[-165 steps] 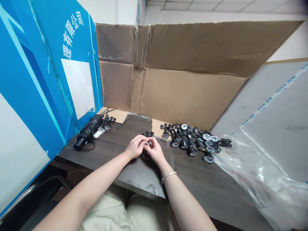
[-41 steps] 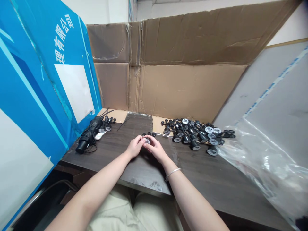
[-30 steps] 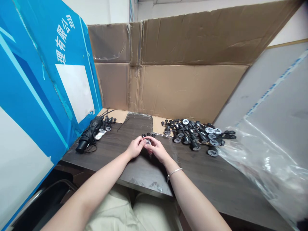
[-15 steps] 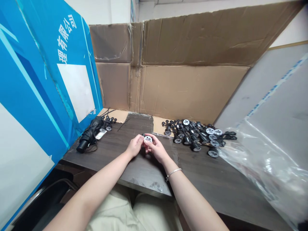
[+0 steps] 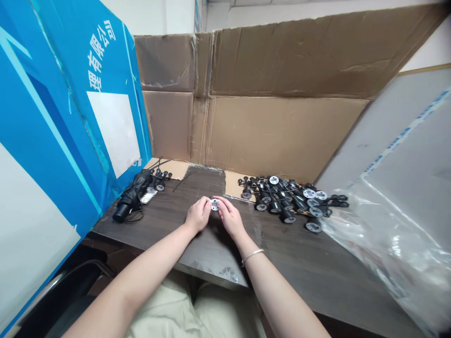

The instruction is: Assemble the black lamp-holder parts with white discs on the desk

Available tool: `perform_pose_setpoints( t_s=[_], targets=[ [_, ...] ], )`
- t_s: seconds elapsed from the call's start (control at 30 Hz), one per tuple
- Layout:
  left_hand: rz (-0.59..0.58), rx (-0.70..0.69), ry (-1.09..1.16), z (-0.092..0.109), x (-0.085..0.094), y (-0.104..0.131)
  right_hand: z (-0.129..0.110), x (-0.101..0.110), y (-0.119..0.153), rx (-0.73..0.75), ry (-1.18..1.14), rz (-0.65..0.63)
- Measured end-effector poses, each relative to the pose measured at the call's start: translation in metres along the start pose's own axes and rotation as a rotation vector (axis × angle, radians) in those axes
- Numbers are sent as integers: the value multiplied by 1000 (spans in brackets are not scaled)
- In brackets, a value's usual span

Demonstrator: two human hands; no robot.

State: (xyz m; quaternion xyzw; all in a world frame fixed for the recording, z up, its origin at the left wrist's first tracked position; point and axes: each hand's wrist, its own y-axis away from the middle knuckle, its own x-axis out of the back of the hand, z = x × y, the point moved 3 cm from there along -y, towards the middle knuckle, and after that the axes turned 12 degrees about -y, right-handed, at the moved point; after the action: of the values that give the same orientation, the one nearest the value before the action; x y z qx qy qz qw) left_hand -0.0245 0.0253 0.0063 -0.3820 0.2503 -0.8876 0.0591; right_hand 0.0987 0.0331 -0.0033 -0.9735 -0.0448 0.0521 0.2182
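Observation:
Between my two hands, a small part with a round white face [image 5: 214, 205] is held just above the dark table. The face has small dark openings, and the rest of the part is hidden behind my fingers. My left hand [image 5: 198, 214] closes its fingers on the part's left side. Opposite it, my right hand [image 5: 229, 217] grips the right side, thumb near the white face. To the right lies a pile of black cylindrical parts [image 5: 282, 199], several with similar round pale ends and black leads.
A folded black umbrella [image 5: 132, 195] lies at the table's left, with more small black parts [image 5: 160, 180] behind it. Cardboard panels [image 5: 275, 131] stand along the back, a blue panel [image 5: 70, 141] on the left. Clear plastic sheeting [image 5: 384, 249] covers the right edge.
The white face has shifted slightly left and turned in my fingers. My right hand's fingers have drawn closer together around the part; the view has shifted a little.

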Motion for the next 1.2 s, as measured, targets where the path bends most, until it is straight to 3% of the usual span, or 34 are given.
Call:
perform_pose_setpoints(
  t_s=[0.17,0.5,0.87,1.2],
  targets=[
    [53,78,-115,5,1,1,-4,-8,5,39,55,45],
    [65,83,-131,10,0,1,-16,-17,10,165,179,54],
    [115,85,-252,10,-5,1,-23,-20,12,258,415,176],
    [98,30,-147,13,-3,-3,-17,-18,8,256,407,218]
  ],
)
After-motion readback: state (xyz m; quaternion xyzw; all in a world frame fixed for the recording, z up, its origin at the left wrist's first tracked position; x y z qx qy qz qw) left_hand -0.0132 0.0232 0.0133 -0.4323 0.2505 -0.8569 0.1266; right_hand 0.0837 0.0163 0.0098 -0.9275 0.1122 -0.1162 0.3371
